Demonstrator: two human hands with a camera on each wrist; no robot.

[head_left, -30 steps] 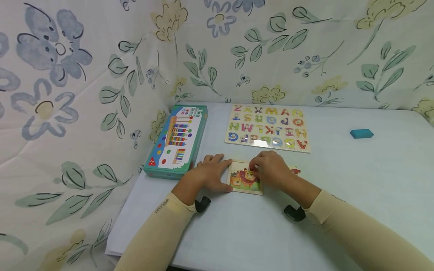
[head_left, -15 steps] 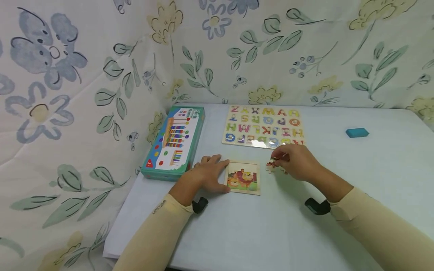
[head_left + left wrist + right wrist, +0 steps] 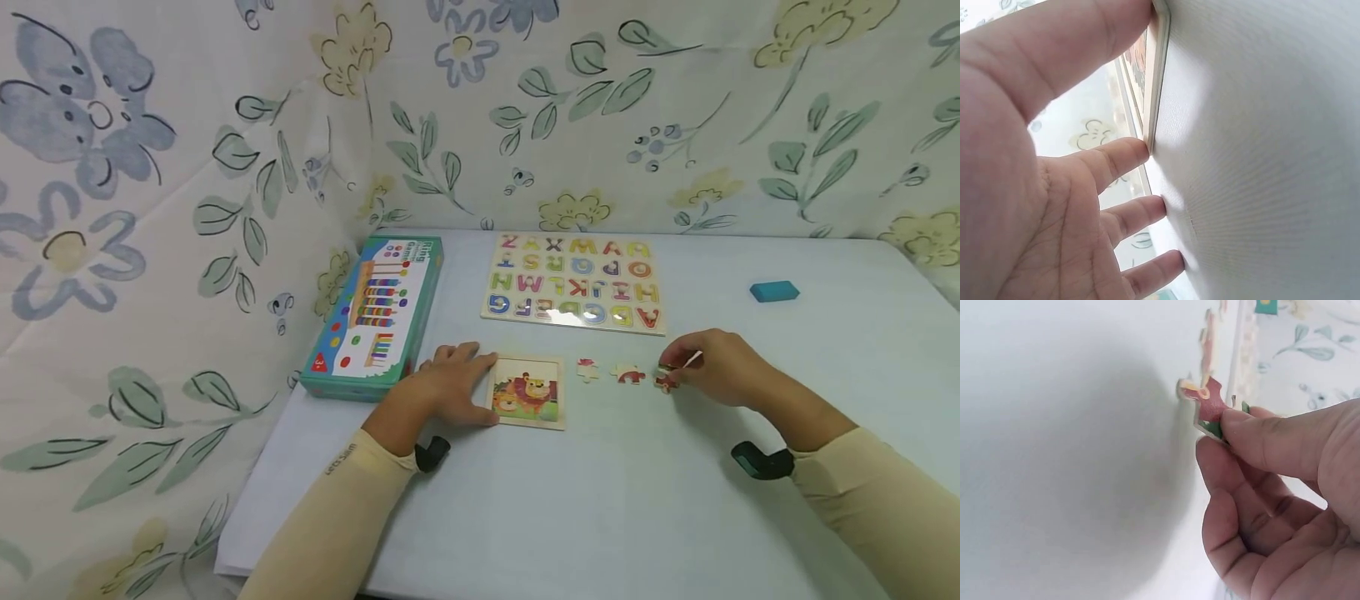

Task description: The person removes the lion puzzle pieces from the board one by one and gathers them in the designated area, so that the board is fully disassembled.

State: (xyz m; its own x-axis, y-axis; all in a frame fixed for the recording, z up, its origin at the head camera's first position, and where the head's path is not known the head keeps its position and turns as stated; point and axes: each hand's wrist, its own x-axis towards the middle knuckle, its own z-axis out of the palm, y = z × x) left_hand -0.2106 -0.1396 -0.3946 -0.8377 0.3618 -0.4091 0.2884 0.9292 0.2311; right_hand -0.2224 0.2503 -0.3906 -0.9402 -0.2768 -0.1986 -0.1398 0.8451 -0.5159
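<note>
A small square wooden puzzle tray with a lion picture in it lies on the table. My left hand spreads straight fingers beside it, thumb and index fingertip touching the tray's left corners. In the left wrist view, the thumb sits at one end of the tray's edge. To the right, my right hand pinches a jigsaw piece between thumb and fingers; this red and green jigsaw piece shows tilted, close over the table. Two more jigsaw pieces, one pale and pink and one red, lie between tray and right hand.
Behind the tray lies an alphabet board with coloured letters. A ring game box stands at the left, near the floral curtain. At the far right is a teal block.
My right hand has moved right, from over the tray to beyond the two loose pieces, carrying a jigsaw piece. The left hand stays at the tray's left edge.
</note>
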